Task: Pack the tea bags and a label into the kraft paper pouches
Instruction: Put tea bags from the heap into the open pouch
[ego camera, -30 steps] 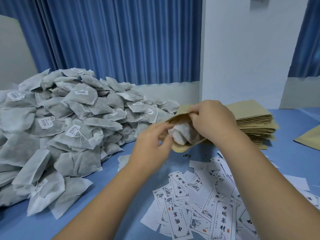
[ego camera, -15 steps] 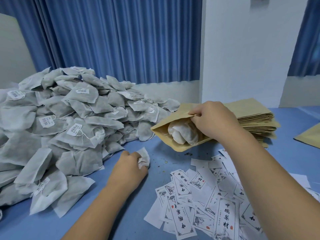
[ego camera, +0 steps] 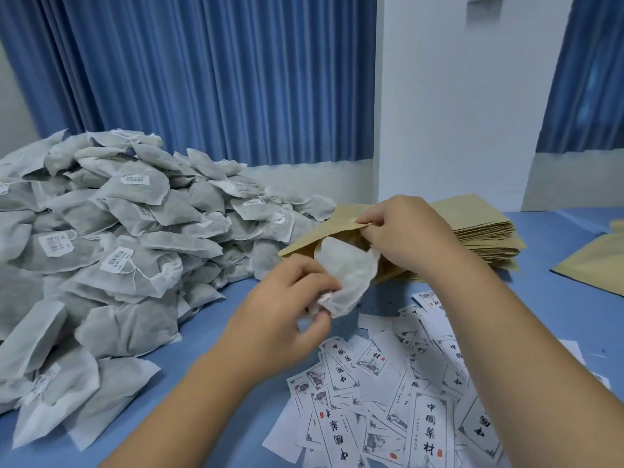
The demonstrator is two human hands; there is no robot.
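Note:
My right hand pinches the upper lip of an open kraft paper pouch, held above the blue table with its mouth facing left. My left hand grips the near end of a white tea bag whose far end lies inside the pouch mouth. A big heap of grey-white tea bags covers the left of the table. Printed white labels lie scattered in front of me at the lower right.
A stack of flat kraft pouches sits behind my right hand. Another pouch lies at the right edge. Blue curtains and a white pillar stand behind the blue table.
My left hand has lifted a tea bag off the table by the heap and brought it up to the pouch mouth. My right hand still holds the pouch open.

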